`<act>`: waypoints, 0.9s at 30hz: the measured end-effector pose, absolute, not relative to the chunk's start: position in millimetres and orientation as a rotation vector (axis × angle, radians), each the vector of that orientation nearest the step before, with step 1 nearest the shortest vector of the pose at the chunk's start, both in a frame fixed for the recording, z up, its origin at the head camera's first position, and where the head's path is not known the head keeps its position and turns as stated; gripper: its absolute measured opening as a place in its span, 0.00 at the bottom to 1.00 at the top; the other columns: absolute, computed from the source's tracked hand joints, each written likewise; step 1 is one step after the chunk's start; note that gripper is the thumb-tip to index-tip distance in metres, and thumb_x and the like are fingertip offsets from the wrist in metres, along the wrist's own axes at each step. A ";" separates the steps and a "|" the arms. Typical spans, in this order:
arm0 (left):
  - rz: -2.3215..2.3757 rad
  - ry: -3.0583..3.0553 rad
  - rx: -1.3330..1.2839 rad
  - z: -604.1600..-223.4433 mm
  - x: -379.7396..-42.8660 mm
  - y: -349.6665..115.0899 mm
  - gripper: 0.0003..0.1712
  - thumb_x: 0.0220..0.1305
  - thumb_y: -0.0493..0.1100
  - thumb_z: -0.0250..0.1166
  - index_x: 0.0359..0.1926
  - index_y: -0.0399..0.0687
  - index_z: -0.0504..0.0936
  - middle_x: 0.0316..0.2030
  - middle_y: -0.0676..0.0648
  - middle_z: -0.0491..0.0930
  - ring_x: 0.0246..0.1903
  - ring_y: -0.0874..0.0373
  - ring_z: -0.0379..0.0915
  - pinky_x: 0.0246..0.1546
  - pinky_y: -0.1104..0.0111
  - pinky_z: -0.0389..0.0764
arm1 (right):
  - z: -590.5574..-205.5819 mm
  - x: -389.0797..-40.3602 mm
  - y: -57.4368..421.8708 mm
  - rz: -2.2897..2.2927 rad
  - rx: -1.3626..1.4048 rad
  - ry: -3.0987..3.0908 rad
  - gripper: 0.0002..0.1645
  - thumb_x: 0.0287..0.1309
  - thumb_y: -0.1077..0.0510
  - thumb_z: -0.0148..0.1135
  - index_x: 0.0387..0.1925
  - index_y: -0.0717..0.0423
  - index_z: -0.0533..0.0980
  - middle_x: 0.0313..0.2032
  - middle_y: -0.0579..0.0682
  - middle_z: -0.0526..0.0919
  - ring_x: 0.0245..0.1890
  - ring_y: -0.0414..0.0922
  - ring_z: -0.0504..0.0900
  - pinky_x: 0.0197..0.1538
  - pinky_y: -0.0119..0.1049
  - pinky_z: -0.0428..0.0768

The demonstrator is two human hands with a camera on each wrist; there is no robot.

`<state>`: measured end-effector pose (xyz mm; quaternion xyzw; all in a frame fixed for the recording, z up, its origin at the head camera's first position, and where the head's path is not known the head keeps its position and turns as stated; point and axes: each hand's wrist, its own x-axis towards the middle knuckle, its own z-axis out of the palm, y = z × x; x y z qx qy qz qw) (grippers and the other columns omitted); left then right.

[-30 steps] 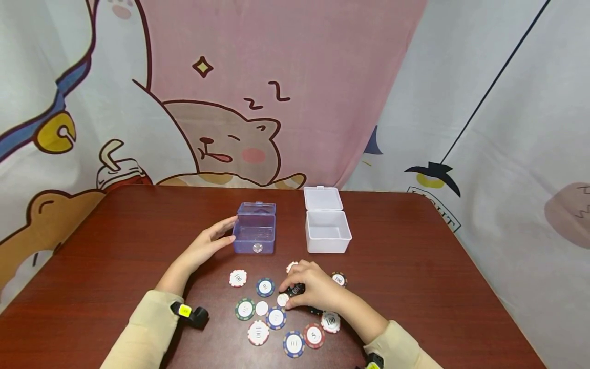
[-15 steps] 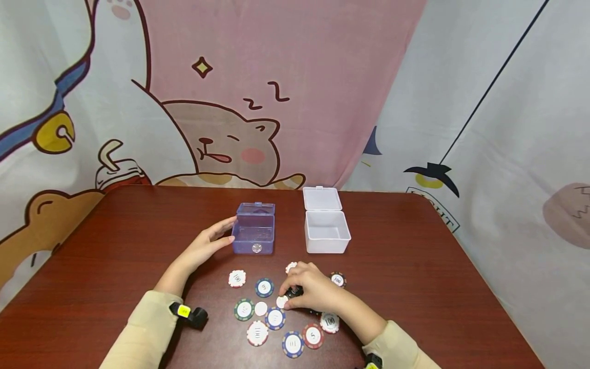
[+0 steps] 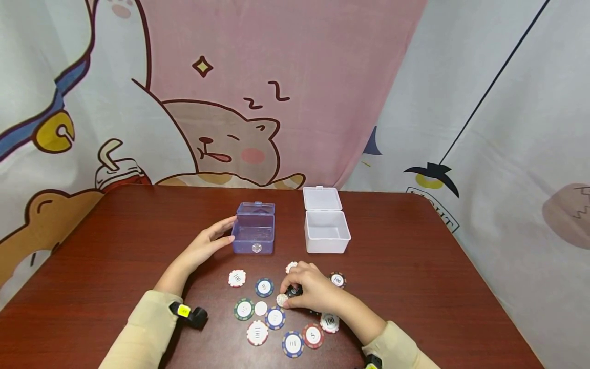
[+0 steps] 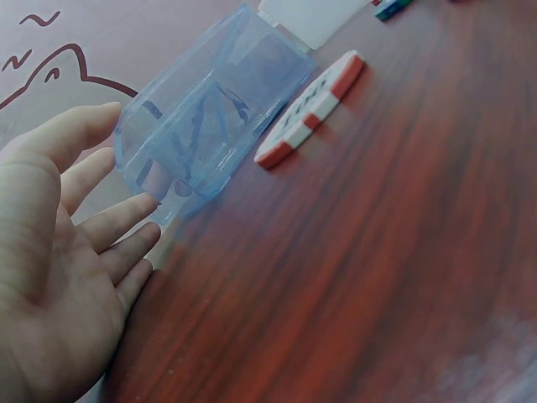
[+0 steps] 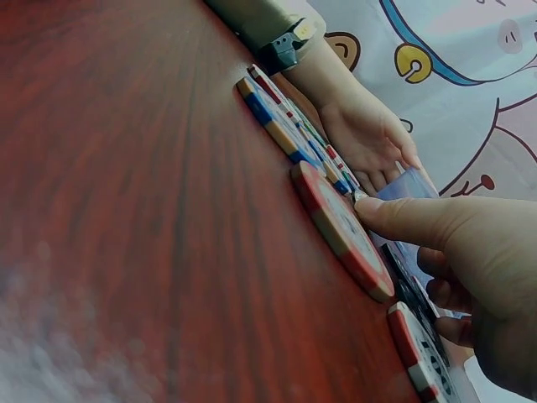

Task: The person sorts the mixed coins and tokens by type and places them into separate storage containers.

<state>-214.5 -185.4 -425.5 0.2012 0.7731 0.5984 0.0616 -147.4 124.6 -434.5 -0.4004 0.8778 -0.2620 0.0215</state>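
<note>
My left hand reaches to the left side of a clear purple plastic box, fingers straight and fingertips right at its wall. The box's lid is up, and a silver coin shows at its front wall. Among the poker chips, my right hand pinches a second silver coin between thumb and index finger, low over the table. A black chip lies partly hidden under that hand. Another pale coin lies just left, between a green chip and a blue chip.
A white plastic box with its lid up stands right of the purple one. Several more chips lie around, among them a red chip, a blue-edged chip and a white chip. A printed curtain hangs behind the table.
The coin at my right fingertips has tilted slightly and its face now looks silver rather than plain white; the fingers shift only a little. The left hand and both boxes stay put.
</note>
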 end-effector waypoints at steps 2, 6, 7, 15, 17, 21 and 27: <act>1.796 2.345 0.608 -418.5 -210.6 -183.4 0.32 0.66 0.33 0.57 0.69 0.32 0.59 0.65 0.28 0.60 0.65 0.35 0.54 0.62 0.41 0.52 | -434.3 -147.2 124.4 -0.821 -1.229 2.726 0.13 0.43 0.47 0.76 0.31 0.39 0.80 0.24 0.34 0.69 0.32 0.33 0.62 0.44 0.33 0.60; 1.778 2.353 0.600 -412.6 -206.9 -181.9 0.32 0.67 0.33 0.57 0.69 0.32 0.59 0.65 0.28 0.60 0.65 0.34 0.53 0.62 0.41 0.53 | -434.4 -147.4 124.1 -0.849 -1.233 2.739 0.12 0.44 0.48 0.75 0.29 0.40 0.79 0.24 0.35 0.69 0.31 0.33 0.62 0.43 0.33 0.60; 1.777 2.354 0.597 -412.1 -206.6 -181.8 0.32 0.67 0.33 0.57 0.69 0.33 0.59 0.65 0.28 0.60 0.65 0.35 0.53 0.62 0.41 0.53 | -434.6 -147.5 124.0 -0.861 -1.241 2.741 0.11 0.44 0.49 0.75 0.29 0.40 0.79 0.24 0.36 0.69 0.31 0.33 0.62 0.43 0.34 0.61; 1.791 2.348 0.590 -419.8 -212.5 -184.0 0.33 0.66 0.33 0.57 0.70 0.33 0.59 0.65 0.29 0.60 0.66 0.35 0.53 0.62 0.41 0.52 | -436.6 -148.0 124.3 -0.990 -1.253 2.732 0.08 0.51 0.53 0.72 0.25 0.40 0.78 0.23 0.32 0.67 0.30 0.34 0.62 0.42 0.34 0.61; 1.797 2.345 0.586 -427.5 -216.8 -185.5 0.33 0.67 0.33 0.57 0.70 0.35 0.59 0.66 0.30 0.60 0.66 0.35 0.53 0.62 0.41 0.52 | -437.2 -148.3 124.3 -1.023 -1.254 2.733 0.08 0.50 0.55 0.72 0.25 0.40 0.78 0.23 0.31 0.67 0.30 0.34 0.63 0.41 0.33 0.62; 1.798 2.353 0.593 -440.6 -223.6 -188.5 0.33 0.67 0.35 0.58 0.71 0.39 0.59 0.66 0.33 0.61 0.66 0.38 0.54 0.62 0.42 0.53 | -437.9 -149.7 123.7 -1.126 -1.253 2.727 0.10 0.49 0.58 0.73 0.24 0.43 0.78 0.22 0.36 0.68 0.29 0.37 0.64 0.36 0.30 0.63; 1.829 2.342 0.638 -446.3 -225.8 -190.7 0.33 0.66 0.38 0.60 0.70 0.41 0.62 0.65 0.34 0.63 0.66 0.39 0.54 0.62 0.42 0.52 | -436.2 -151.7 120.9 -1.250 -1.161 2.731 0.11 0.46 0.60 0.74 0.23 0.44 0.78 0.22 0.41 0.69 0.30 0.36 0.65 0.35 0.30 0.64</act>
